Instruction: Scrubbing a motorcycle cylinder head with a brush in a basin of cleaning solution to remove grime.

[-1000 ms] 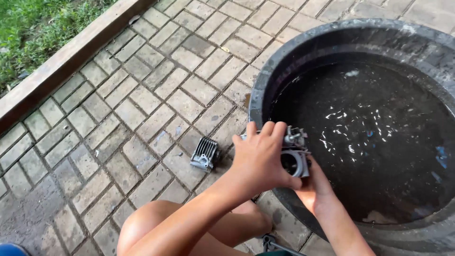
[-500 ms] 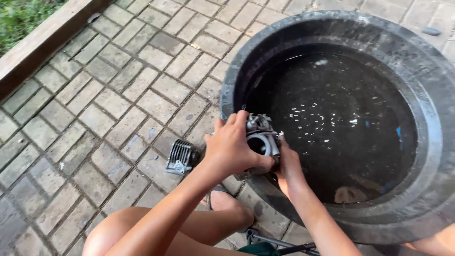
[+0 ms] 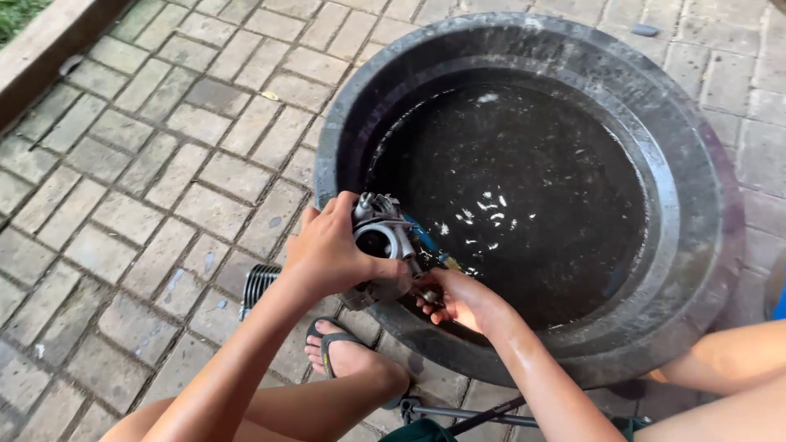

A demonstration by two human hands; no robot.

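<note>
A view from above of a person crouched on a grey brick pavement, working at the near rim of a large round black tub that fills the right half of the frame. The tub holds dark water.

At lower centre, the left hand wraps its fingers closed around a small grey metal engine part with a round opening, holding it just over the tub's near edge, above the water rather than in it. The right hand reaches in from below and to the right, its fingers curled under the lower side of the same part; whether they pinch something small there cannot be told. The right forearm looks wet.

On the bricks just left of the left forearm lies a finned metal cylinder, apart from the hands. A foot in a sandal rests below it, near the tub's base. A wooden border crosses the upper left corner.

Judging from this, washing appears under way: the part looks damp, while the finned piece lies dry and untouched.
</note>
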